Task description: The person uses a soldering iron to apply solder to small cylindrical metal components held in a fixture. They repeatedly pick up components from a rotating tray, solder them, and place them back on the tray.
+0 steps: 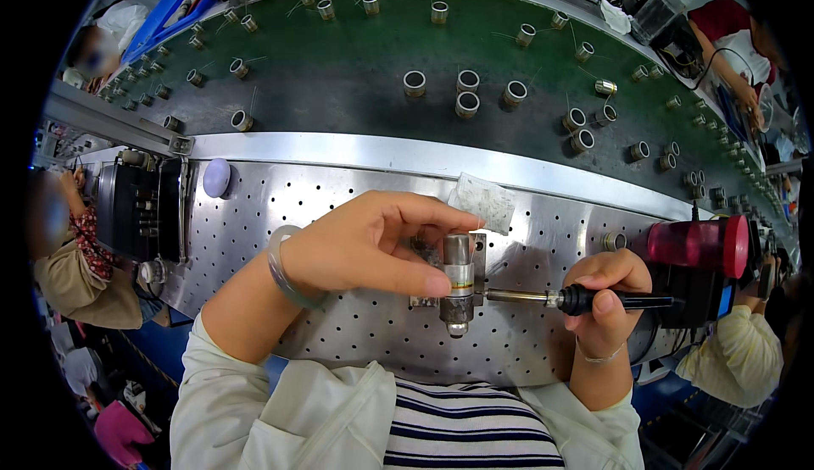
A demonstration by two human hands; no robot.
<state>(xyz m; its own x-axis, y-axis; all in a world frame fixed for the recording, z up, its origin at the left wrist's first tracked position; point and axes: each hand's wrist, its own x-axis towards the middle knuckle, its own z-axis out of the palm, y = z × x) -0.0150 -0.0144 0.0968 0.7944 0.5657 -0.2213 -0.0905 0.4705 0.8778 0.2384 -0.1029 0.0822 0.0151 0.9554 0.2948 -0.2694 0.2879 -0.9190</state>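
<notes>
A stepped metal cylinder [458, 277] with a yellow-green ring lies in a small metal fixture [479, 254] on the perforated bench. My left hand [381, 241] curves around it from the left. Its thumb rests against the cylinder's side and the index finger reaches over the upper end; the other fingers are partly hidden behind. In my right hand [606, 300] is a soldering iron [526, 297] with a black handle, held level. The iron's metal shaft points left, its tip at the fixture's right side, beside the cylinder; exact contact is too small to tell.
Beyond the bench's metal rail [365, 152] runs a green conveyor belt [339, 72] with many metal cylinders, some trailing thin wires. A grey pad [483, 203], purple oval object [217, 177], red jar [699, 245] and black device [140, 207] surround the work. Other people sit at both sides.
</notes>
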